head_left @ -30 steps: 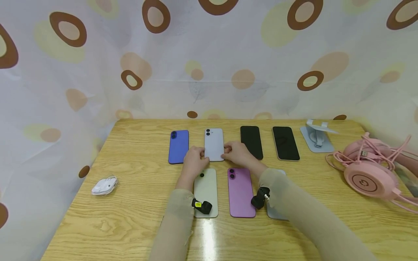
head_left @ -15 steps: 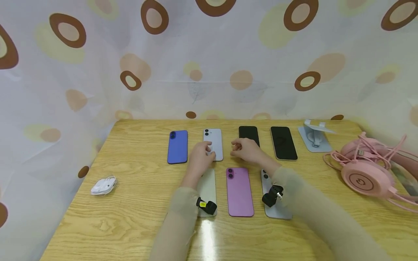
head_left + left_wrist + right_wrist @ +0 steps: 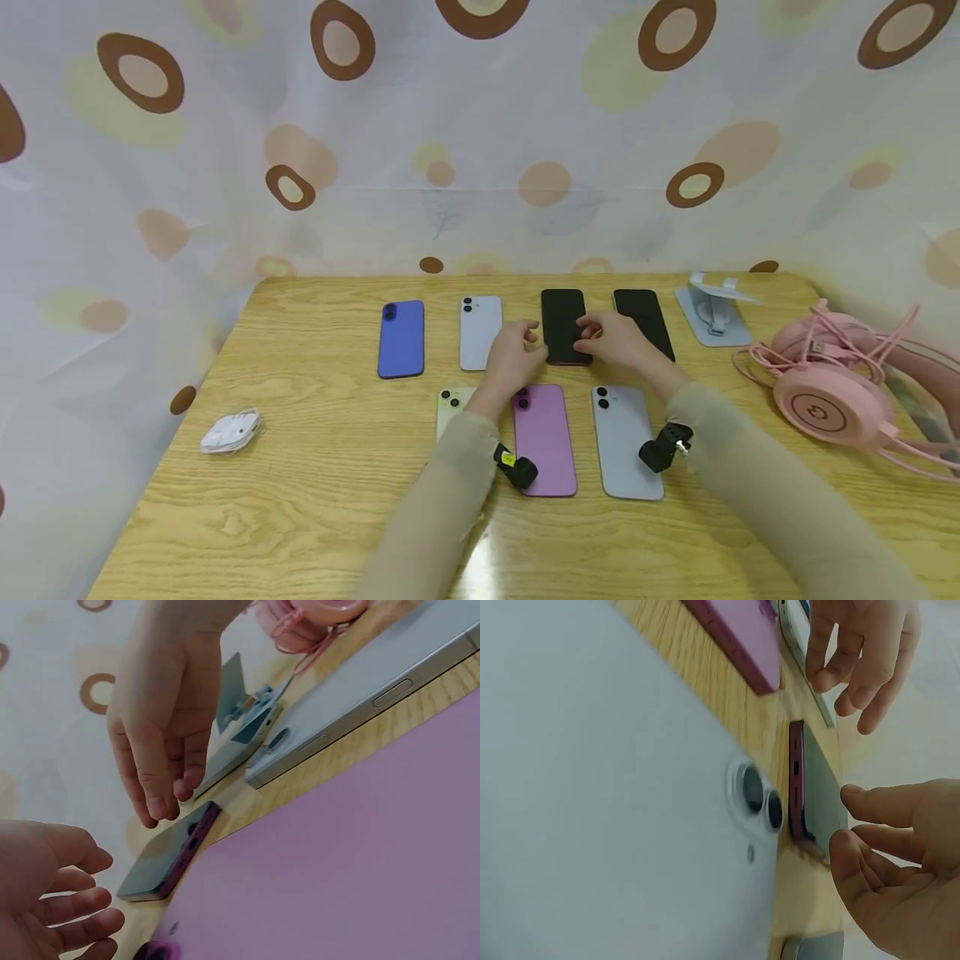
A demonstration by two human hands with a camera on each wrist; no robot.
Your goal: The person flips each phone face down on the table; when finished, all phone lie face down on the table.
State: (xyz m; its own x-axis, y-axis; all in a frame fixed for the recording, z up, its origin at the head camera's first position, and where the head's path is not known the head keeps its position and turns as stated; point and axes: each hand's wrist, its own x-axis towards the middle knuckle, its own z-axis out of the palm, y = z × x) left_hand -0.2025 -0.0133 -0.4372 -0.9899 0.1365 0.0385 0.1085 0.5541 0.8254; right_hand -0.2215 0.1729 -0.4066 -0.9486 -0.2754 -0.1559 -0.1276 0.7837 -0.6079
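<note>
A phone lying screen up, with a dark face (image 3: 566,321) and a reddish edge (image 3: 797,780), is between my two hands in the back row. My left hand (image 3: 513,360) hovers at its left side, fingers loosely bent and spread from the thumb, with a gap to the phone in the left wrist view. Over its right edge is my right hand (image 3: 618,340), fingers and thumb apart; whether a fingertip touches the phone I cannot tell. The white-blue phone (image 3: 478,332) lies left of it, partly behind my left hand. Neither hand holds anything.
A blue phone (image 3: 401,339) and another dark-screened phone (image 3: 647,315) flank the back row. In front lie a pale green phone (image 3: 450,408), a pink phone (image 3: 546,450) and a silvery phone (image 3: 626,442). A stand (image 3: 716,312), pink headphones (image 3: 825,400) and white coiled earphones (image 3: 231,432) lie outward.
Both hands have moved right from the white-blue phone, which they were touching at its sides, to the dark phone beside it. The white-blue phone stays flat in its place.
</note>
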